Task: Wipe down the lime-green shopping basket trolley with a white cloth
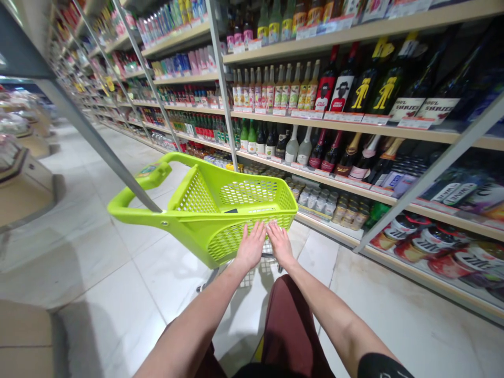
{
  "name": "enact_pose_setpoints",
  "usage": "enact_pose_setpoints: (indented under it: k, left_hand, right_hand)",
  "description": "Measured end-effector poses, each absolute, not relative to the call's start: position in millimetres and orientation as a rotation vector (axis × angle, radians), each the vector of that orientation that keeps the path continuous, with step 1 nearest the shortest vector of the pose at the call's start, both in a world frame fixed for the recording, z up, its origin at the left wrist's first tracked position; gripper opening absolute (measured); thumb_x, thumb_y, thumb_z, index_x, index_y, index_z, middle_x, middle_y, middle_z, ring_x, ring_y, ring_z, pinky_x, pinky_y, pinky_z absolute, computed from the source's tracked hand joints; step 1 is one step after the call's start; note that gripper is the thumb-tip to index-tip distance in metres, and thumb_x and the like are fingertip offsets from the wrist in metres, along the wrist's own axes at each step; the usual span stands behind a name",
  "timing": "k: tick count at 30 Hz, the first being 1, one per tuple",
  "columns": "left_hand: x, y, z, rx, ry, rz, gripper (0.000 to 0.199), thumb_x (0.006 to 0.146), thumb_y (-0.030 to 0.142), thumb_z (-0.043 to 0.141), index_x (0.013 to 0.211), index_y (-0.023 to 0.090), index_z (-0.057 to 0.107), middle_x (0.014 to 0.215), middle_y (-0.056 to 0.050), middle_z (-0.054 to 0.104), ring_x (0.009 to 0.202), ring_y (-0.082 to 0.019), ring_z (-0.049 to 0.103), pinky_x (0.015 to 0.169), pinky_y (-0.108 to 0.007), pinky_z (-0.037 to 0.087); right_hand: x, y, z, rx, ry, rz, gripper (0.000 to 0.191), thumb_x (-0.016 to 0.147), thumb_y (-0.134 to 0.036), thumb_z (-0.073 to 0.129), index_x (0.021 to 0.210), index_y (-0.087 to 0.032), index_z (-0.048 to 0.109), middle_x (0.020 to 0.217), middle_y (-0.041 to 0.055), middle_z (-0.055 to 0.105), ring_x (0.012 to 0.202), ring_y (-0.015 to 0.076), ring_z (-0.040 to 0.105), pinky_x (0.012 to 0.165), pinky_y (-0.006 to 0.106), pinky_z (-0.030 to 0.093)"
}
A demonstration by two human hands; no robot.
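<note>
A lime-green shopping cart (189, 214) stands side-on in front of me, its handle pointing left. My left hand (252, 244) lies flat with fingers stretched out at the cart's near side wall. Just right of it, my right hand (279, 241) is held the same way, fingers extended, close to the cart's front corner. Both hands appear to touch the perforated wall; neither is wrapped round anything. A small dark flat item (231, 211) shows inside the basket, partly hidden by the rim.
A long shelf unit (271, 116) holds bottles; cans (318, 201) and large bottles (419, 236) fill its lowest level. A grey pole (106, 152) rises from the cart toward the upper left. Display stands (23, 178) line the left side. The floor (129, 262) is pale tile.
</note>
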State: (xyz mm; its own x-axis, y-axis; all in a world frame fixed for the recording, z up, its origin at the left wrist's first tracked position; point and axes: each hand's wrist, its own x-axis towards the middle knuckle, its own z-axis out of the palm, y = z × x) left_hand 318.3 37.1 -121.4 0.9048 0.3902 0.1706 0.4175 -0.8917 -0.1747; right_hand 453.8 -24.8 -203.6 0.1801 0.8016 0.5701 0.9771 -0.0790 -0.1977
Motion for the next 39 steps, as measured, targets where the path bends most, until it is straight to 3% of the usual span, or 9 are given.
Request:
enact_pose_setpoints:
  k: [3,10,18,26,34,39]
  left_hand:
    - [308,41,-124,-2.852,-0.640,-0.186,0.054,0.079,0.014,0.028,0.133,0.013,0.029,0.143,-0.009,0.023,0.132,-0.021,0.016,0.105,-0.053,0.010]
    - [288,58,-116,-2.757,-0.729,-0.275,0.057,0.076,0.012,0.030,0.134,0.012,0.026,0.144,-0.008,0.018,0.133,-0.021,0.010,0.105,-0.053,0.008]
    - [263,56,-126,-2.768,-0.757,-0.196,0.055,0.078,0.013,0.028,0.133,0.012,0.028,0.143,-0.009,0.021,0.133,-0.021,0.013,0.105,-0.053,0.010]
    - [240,72,-113,-2.699,-0.800,-0.319,0.058,0.077,0.012,0.028,0.135,0.011,0.023,0.144,-0.008,0.016,0.134,-0.021,0.006,0.105,-0.054,0.005]
    - [214,73,-120,-2.683,-0.856,-0.263,0.057,0.077,0.013,0.030,0.134,0.014,0.026,0.143,-0.008,0.021,0.133,-0.020,0.012,0.106,-0.051,0.009]
    - [204,80,-113,-2.655,-0.901,-0.306,0.056,0.078,0.013,0.028,0.134,0.013,0.026,0.143,-0.008,0.020,0.133,-0.020,0.011,0.106,-0.052,0.007]
  right_hand:
    - [447,-29,-203,-1.874,-1.712,-0.426,0.053,0.078,-0.002,0.033,0.128,-0.020,0.040,0.133,0.0071,0.041,0.128,0.0186,0.025,0.101,0.044,0.023]
    - [440,-3,-148,-1.812,-1.554,-0.544,0.054,0.080,-0.004,0.031,0.132,-0.020,0.034,0.136,0.0066,0.036,0.131,0.0172,0.016,0.104,0.044,0.019]
    - [413,-5,-196,-1.776,-1.872,-0.438,0.048,0.083,-0.005,0.035,0.129,-0.021,0.039,0.133,0.0063,0.041,0.129,0.0191,0.024,0.101,0.045,0.024]
    - [403,15,-135,-1.707,-1.709,-0.568,0.048,0.085,-0.008,0.032,0.130,-0.020,0.036,0.134,0.0058,0.039,0.131,0.0171,0.016,0.104,0.043,0.018]
    - [380,9,-179,-1.744,-1.983,-0.408,0.048,0.084,-0.007,0.036,0.129,-0.025,0.038,0.132,0.0053,0.042,0.127,0.0182,0.027,0.100,0.045,0.025]
    - [375,18,-141,-1.678,-1.850,-0.505,0.049,0.085,-0.008,0.034,0.131,-0.022,0.035,0.134,0.0057,0.040,0.131,0.0179,0.019,0.104,0.044,0.018]
